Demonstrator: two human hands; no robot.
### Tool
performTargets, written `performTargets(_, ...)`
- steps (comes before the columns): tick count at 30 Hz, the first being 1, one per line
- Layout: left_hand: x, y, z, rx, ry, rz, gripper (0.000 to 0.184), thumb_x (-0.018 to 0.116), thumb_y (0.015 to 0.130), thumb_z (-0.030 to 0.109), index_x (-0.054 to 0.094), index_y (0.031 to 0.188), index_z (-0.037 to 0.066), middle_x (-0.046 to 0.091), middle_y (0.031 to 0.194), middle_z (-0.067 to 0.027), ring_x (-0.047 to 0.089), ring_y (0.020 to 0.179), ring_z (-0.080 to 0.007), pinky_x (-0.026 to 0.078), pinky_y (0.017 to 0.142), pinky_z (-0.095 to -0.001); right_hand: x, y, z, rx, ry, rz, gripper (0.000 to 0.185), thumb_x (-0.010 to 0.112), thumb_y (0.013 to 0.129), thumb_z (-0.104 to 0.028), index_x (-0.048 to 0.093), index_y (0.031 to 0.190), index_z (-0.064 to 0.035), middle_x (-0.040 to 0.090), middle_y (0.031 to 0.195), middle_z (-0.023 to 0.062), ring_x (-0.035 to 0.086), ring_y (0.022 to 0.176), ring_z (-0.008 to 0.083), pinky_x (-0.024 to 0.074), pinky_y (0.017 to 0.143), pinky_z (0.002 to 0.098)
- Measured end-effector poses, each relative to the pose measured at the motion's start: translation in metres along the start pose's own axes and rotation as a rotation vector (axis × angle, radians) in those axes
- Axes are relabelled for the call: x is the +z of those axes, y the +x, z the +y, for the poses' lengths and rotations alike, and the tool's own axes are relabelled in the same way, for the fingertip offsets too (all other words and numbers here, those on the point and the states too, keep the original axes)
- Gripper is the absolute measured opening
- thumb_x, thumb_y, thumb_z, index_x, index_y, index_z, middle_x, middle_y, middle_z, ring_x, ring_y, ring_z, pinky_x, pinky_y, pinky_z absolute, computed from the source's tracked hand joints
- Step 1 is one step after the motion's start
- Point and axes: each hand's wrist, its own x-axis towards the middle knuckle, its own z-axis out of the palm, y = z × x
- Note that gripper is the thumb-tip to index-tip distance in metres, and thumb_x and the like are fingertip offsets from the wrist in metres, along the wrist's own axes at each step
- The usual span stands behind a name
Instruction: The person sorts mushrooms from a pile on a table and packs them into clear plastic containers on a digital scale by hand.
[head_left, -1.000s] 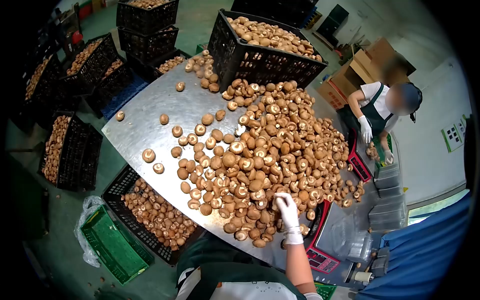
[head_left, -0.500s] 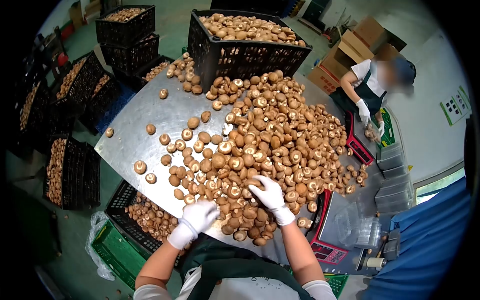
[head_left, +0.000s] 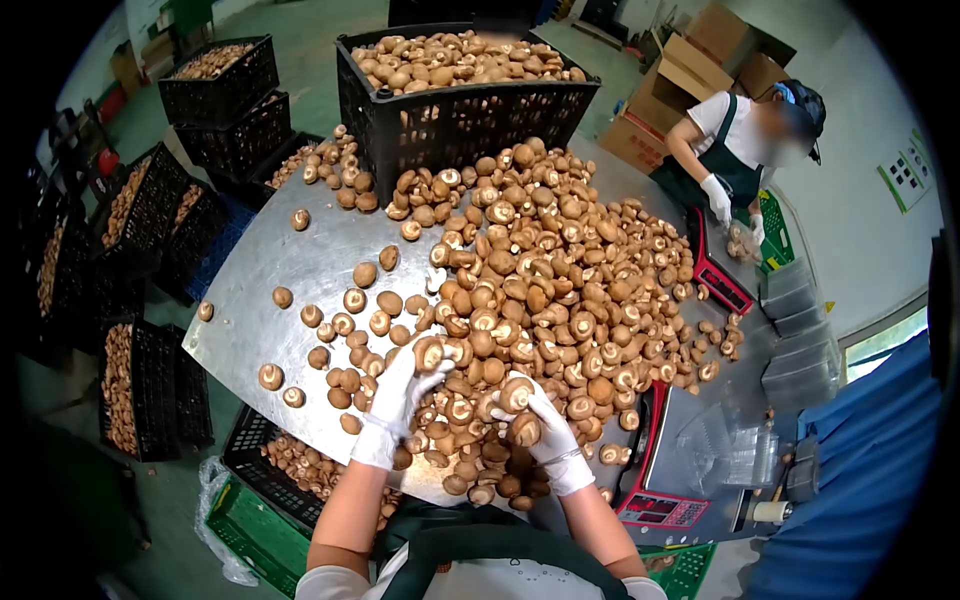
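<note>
A large heap of brown mushrooms (head_left: pixel 560 290) lies on the metal table (head_left: pixel 250 270). My left hand (head_left: pixel 402 385), in a white glove, is closed round a mushroom (head_left: pixel 429 353) at the heap's near left side. To its right my gloved right hand (head_left: pixel 545 428) grips mushrooms (head_left: pixel 517 395), one above another, with its fingers behind them. Single mushrooms lie scattered left of the heap.
A full black crate (head_left: pixel 470 115) stands at the table's far side. A red scale (head_left: pixel 660 508) and clear plastic trays (head_left: pixel 740 455) are at the right. A co-worker (head_left: pixel 735 140) stands beyond. Crates of mushrooms (head_left: pixel 120 390) stand at the left.
My left hand, out of view a second ago, came in and moved up onto the heap, where it took a mushroom. My right hand has drawn back slightly, with mushrooms in its grip.
</note>
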Motion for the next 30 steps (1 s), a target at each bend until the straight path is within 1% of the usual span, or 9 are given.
performTargets(3,0.03,-0.026,-0.001,0.016,-0.099,-0.024,0.051,0.051,0.095,0.028,0.036,0.137,0.001,0.05,0.13,-0.0145,0.052,0.118,-0.025,0.044,0.098,-0.038,0.016,-0.002,0.009,-0.004,-0.001,-0.063,0.048,0.04,0.098,-0.037,0.037,0.136,-0.0072,0.053,0.119,0.0132,0.055,0.11,0.0247,0.0542,0.081,0.0398)
performTargets(5,0.054,-0.039,-0.002,0.232,0.496,-0.126,0.052,0.056,0.092,0.018,0.038,0.137,0.002,0.048,0.133,-0.012,0.046,0.124,-0.0236,0.039,0.103,-0.0381,0.023,-0.001,0.015,0.086,0.039,-0.13,0.054,0.036,0.098,-0.046,0.036,0.137,-0.0094,0.049,0.126,0.0112,0.055,0.11,0.0234,0.0538,0.081,0.0472)
performTargets(9,0.076,-0.06,-0.025,0.552,1.367,-0.369,0.056,0.066,0.077,0.01,0.048,0.129,-0.001,0.047,0.135,-0.0195,0.038,0.129,-0.0382,0.03,0.108,-0.0439,0.03,-0.008,0.045,0.035,0.104,0.111,0.056,0.059,0.092,-0.031,0.038,0.137,-0.0045,0.048,0.131,0.005,0.048,0.117,0.0143,0.0375,0.1,0.0274)
performTargets(13,0.086,-0.069,-0.029,0.554,1.207,-0.445,0.06,0.06,0.076,0.007,0.043,0.133,-0.003,0.043,0.138,-0.021,0.036,0.132,-0.0368,0.028,0.109,-0.0421,0.004,-0.033,0.024,0.03,0.097,0.071,0.039,0.059,0.091,-0.023,0.052,0.125,-0.0056,0.054,0.124,0.0055,0.051,0.113,0.0168,0.0383,0.099,0.0312)
performTargets(17,0.067,-0.075,-0.026,0.374,1.163,-0.343,0.051,0.063,0.081,0.01,0.05,0.13,0.001,0.053,0.128,-0.0183,0.049,0.12,-0.0314,0.037,0.103,-0.0385,-0.049,-0.101,-0.085,-0.716,-1.081,0.638,0.028,0.062,0.081,-0.015,0.06,0.108,-0.0053,0.056,0.114,0.0112,0.05,0.112,0.0266,0.0365,0.101,0.0364)
performTargets(20,0.042,-0.079,-0.033,0.246,0.986,-0.245,0.043,0.06,0.085,0.007,0.052,0.127,0.002,0.061,0.116,-0.0154,0.058,0.109,-0.0256,0.044,0.095,-0.034,-0.089,-0.144,-0.133,-0.765,-1.045,1.219,0.053,0.07,0.076,-0.007,0.049,0.124,-0.0038,0.052,0.118,0.0099,0.053,0.106,0.0202,0.0437,0.093,0.0322)
performTargets(24,0.015,-0.08,-0.04,0.207,0.835,-0.151,0.039,0.058,0.086,0.005,0.053,0.125,0.002,0.064,0.114,-0.0137,0.06,0.107,-0.0224,0.045,0.093,-0.0316,-0.206,-0.191,-0.127,-0.538,-1.429,1.395,0.067,0.077,0.069,-0.019,0.049,0.127,-0.0015,0.052,0.121,0.0167,0.05,0.113,0.0317,0.0379,0.1,0.0374)
performTargets(27,-0.007,-0.075,-0.038,0.246,0.838,-0.056,0.035,0.059,0.086,0.007,0.057,0.12,0.001,0.064,0.112,-0.0126,0.06,0.106,-0.0215,0.045,0.093,-0.0318,-0.235,-0.208,-0.112,-0.316,-1.442,1.382,0.051,0.074,0.074,-0.02,0.056,0.118,-0.0008,0.055,0.12,0.0175,0.049,0.116,0.0323,0.038,0.1,0.038)
performTargets(30,-0.024,-0.052,-0.006,0.353,0.974,0.117,0.034,0.06,0.085,0.008,0.059,0.118,0.003,0.066,0.107,-0.0114,0.061,0.102,-0.0227,0.045,0.091,-0.0334,-0.19,-0.189,-0.13,-0.603,-1.69,1.392,0.033,0.063,0.083,-0.01,0.058,0.114,0.0008,0.057,0.118,0.0149,0.053,0.111,0.0276,0.0399,0.097,0.0362)
